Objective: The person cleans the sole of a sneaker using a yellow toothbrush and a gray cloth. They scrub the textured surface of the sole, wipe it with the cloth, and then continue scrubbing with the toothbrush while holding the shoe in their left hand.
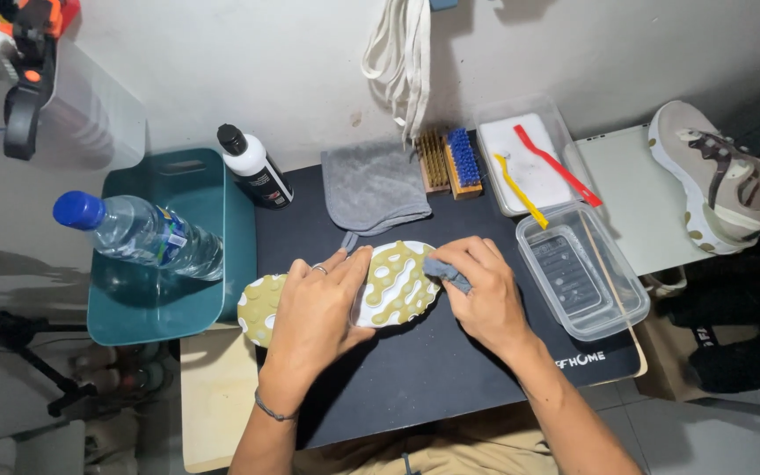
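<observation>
Water bottle [138, 233] lies across teal tub [134, 317] at nine o'clock. Left hand [314, 312] clamps the upturned shoe [354, 290] at mat centre — fingers curled over the sole. Right hand [481, 295] pinches a small grey cloth [447, 271] against the sole's three o'clock end. Clear tray [582, 273] at three o'clock — second shoe [719, 176] at two.

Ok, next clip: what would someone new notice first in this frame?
At the centre of the black mat, the left hand pins a shoe turned sole-up, its olive and white tread showing, while the right hand presses a small grey cloth against its edge. A clear water bottle lies on a teal tub at left, and the matching shoe sits at far right.
</observation>
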